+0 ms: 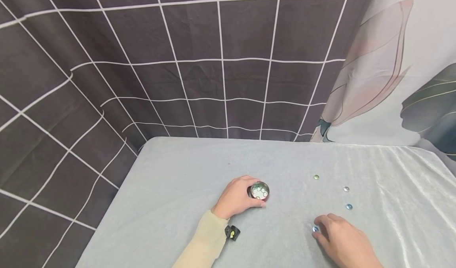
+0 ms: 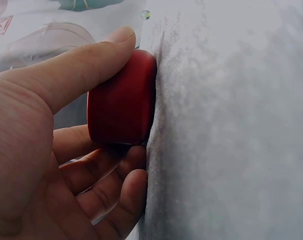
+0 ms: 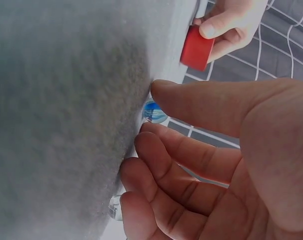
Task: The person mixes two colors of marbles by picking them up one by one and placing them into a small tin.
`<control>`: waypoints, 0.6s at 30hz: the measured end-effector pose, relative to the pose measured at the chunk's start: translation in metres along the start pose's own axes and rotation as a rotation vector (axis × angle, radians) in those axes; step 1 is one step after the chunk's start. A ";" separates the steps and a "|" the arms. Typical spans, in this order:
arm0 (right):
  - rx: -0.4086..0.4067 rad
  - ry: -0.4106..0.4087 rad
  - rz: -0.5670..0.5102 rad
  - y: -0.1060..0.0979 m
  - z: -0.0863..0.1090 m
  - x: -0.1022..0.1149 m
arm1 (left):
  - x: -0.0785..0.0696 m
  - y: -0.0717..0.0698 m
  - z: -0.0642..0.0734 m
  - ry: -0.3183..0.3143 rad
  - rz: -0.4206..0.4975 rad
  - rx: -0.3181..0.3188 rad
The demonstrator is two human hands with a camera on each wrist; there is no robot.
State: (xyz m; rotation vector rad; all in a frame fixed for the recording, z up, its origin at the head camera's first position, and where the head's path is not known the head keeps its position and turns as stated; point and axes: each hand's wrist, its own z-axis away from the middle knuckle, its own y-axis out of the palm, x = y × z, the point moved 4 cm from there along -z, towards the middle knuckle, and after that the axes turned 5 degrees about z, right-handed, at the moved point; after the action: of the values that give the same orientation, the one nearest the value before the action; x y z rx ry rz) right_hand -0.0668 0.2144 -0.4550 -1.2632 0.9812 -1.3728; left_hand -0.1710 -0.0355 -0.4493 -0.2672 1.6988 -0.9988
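My right hand (image 1: 342, 236) has thumb and forefinger curled about a blue marble (image 3: 155, 112) on the surface (image 1: 278, 236) (a light, low pinch should stop it rolling), my left hand (image 1: 236, 197) grips the red container (image 2: 122, 100), best kept steady, and three loose marbles (image 1: 346, 189) lie beyond.

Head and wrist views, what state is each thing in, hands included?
Red container: upright, open on top, marbles inside.
Left hand: gripping the container.
Right hand: curled about the near blue marble.
Near blue marble: on the cloth.
Far blue marble: lying loose.
Clear marble: lying loose.
Green marble: lying loose.
Cloth: creased at head view's right.
Dark curtain: hanging.
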 end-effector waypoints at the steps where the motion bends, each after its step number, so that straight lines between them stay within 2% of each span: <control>1: -0.004 -0.002 -0.003 -0.001 0.000 0.000 | 0.000 0.000 0.000 0.001 0.000 0.000; 5: -0.025 -0.012 -0.007 0.000 0.002 0.000 | 0.000 -0.001 0.000 0.002 0.006 -0.001; 13: 0.009 0.007 0.001 0.002 -0.001 -0.001 | 0.002 0.000 -0.001 0.010 0.006 -0.005; 18: 0.000 0.001 -0.002 0.003 -0.001 -0.001 | 0.002 0.001 -0.001 0.011 0.007 -0.004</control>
State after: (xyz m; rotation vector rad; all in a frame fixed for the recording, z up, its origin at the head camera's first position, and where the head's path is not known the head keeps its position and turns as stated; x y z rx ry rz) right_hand -0.0671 0.2150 -0.4578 -1.2644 0.9806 -1.3752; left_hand -0.1720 -0.0360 -0.4509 -0.2586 1.7108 -0.9938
